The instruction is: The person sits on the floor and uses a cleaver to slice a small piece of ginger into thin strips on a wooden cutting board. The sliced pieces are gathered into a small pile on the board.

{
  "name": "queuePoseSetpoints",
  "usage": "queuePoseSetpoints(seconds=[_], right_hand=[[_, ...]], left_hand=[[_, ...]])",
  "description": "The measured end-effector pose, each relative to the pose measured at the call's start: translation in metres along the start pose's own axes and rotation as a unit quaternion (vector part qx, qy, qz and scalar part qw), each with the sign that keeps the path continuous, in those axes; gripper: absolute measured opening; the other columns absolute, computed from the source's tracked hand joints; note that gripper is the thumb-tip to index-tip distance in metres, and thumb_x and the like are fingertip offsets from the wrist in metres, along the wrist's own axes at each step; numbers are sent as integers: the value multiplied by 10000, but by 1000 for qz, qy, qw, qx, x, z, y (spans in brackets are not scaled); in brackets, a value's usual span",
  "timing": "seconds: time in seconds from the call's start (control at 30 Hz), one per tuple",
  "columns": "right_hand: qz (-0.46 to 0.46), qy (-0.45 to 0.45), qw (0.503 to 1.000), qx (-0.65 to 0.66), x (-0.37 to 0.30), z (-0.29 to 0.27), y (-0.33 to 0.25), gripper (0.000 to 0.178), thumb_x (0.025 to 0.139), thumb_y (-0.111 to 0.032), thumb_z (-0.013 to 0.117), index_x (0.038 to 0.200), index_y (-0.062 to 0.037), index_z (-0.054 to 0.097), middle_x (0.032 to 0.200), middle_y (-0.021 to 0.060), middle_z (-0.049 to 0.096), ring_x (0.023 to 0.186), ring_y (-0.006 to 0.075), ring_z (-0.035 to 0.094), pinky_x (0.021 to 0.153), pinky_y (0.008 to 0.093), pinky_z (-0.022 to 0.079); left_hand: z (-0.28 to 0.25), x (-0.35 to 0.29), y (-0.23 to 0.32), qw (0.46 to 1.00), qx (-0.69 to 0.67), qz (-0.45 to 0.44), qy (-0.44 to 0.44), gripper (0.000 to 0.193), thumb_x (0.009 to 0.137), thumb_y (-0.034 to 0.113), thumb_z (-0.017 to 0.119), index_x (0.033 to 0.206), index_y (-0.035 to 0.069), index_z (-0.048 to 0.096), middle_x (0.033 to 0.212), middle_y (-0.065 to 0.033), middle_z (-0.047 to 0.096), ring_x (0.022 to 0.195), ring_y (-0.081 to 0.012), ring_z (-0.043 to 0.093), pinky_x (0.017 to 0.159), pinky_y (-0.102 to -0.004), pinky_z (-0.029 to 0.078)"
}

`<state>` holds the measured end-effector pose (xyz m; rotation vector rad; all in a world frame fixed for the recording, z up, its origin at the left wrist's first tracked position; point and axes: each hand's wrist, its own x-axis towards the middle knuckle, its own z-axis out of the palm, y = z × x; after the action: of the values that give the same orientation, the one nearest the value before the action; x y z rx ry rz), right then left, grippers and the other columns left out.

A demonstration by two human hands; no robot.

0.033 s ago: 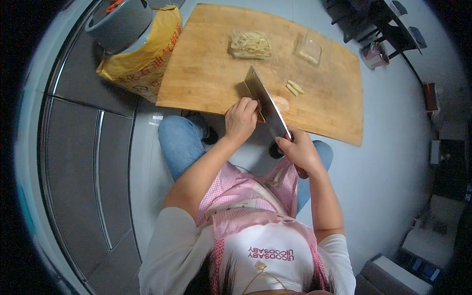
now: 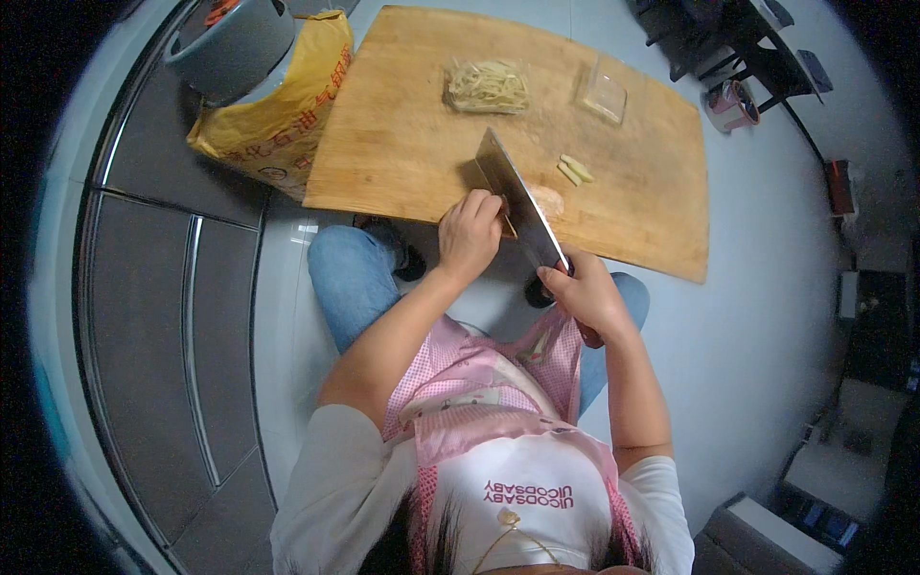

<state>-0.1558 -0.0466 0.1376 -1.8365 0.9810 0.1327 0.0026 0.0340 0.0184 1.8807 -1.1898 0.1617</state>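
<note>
In my right hand point(image 2: 586, 295) is the handle of a cleaver point(image 2: 520, 196), its broad blade slanting up and left over the near edge of a wooden board point(image 2: 402, 125). My left hand point(image 2: 470, 233) is beside the blade's left face, fingers curled under at the board's edge. What those fingers press on is mostly hidden by hand and blade. Just right of the blade lies a pale, flat patch or slice point(image 2: 549, 200) that I cannot name. A few pale yellow sticks point(image 2: 575, 170) rest farther right. Toward the far side stands a clear container of pale cut strips point(image 2: 489, 88).
A clear shallow plastic box or lid point(image 2: 604, 101) sits at the board's far right. Left of the board are a yellow printed bag point(image 2: 278, 125) and a grey pot point(image 2: 235, 53). Dark cabinets point(image 2: 144, 287) line the left. A small bin point(image 2: 731, 107) stands at the far right.
</note>
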Motion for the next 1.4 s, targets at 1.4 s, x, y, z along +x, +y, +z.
queuePoseSetpoints(seconds=[1.4], right_hand=[[-21, 21, 1000, 1, -18, -5, 11, 311, 853, -144, 613, 1121, 13, 593, 629, 80, 518, 569, 113, 472, 553, 299, 442]], left_hand=[[3, 1, -14, 996, 36, 85, -12, 144, 649, 27, 614, 784, 75, 597, 809, -73, 523, 780, -272, 517, 663, -395, 387]])
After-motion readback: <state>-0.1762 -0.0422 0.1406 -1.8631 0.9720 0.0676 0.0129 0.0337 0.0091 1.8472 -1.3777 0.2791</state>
